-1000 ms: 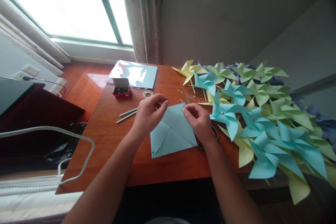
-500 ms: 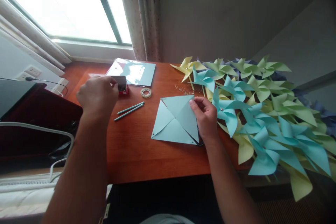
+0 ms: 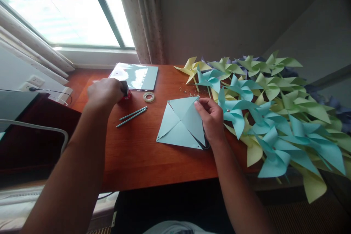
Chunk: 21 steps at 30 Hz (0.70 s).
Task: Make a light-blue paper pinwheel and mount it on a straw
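A light blue paper square (image 3: 179, 124) with diagonal cuts lies flat on the wooden table (image 3: 142, 153). My right hand (image 3: 211, 119) pinches its right corner between thumb and fingers. My left hand (image 3: 105, 93) reaches to the far left and covers a small red box (image 3: 126, 92) of pins; whether the fingers hold anything there is hidden. Two thin blue sticks (image 3: 131, 114) lie between the box and the square. A roll of clear tape (image 3: 148, 97) sits just behind the sticks.
A heap of several finished blue, yellow and green paper pinwheels (image 3: 263, 109) fills the right of the table. A stack of blue paper sheets (image 3: 137, 76) lies at the back. Small beads (image 3: 189, 90) are scattered behind the square. A window and curtain stand behind.
My left hand left the paper square and went left to the red box. The right hand stayed on the square's right corner, which now lies flat.
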Motion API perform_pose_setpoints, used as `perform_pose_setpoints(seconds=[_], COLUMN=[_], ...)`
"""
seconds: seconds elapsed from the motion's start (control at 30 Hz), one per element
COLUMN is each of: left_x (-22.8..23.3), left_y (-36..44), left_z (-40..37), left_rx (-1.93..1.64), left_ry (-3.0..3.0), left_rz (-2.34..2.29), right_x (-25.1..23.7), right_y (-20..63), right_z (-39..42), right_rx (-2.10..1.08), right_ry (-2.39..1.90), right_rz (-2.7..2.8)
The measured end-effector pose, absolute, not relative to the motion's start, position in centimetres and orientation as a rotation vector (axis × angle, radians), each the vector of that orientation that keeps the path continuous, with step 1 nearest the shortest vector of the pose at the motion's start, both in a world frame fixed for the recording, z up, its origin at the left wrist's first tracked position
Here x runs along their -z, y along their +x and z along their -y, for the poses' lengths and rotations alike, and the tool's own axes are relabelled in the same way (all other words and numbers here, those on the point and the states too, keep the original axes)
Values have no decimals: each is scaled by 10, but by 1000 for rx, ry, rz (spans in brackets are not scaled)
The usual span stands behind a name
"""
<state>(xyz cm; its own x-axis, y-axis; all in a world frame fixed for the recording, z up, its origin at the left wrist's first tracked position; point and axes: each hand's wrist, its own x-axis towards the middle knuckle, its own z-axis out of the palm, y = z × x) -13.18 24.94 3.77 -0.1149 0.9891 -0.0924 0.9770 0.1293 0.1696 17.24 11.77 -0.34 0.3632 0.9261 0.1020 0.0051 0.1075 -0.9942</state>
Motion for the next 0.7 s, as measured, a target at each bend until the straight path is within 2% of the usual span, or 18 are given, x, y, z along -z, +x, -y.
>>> perform_pose_setpoints(seconds=[0.17,0.7], left_x=[-44,-38], left_y=[-116,-125], left_z=[-243,-224], left_rx=[70,-97], left_ry=[1932,1996], left_rz=[-2383,-2414], right_x=[1,6], right_y=[171,171], right_z=[-118,-119], right_rx=[-863,-852], right_ry=[-1259,-1274], right_rz=[982,1040])
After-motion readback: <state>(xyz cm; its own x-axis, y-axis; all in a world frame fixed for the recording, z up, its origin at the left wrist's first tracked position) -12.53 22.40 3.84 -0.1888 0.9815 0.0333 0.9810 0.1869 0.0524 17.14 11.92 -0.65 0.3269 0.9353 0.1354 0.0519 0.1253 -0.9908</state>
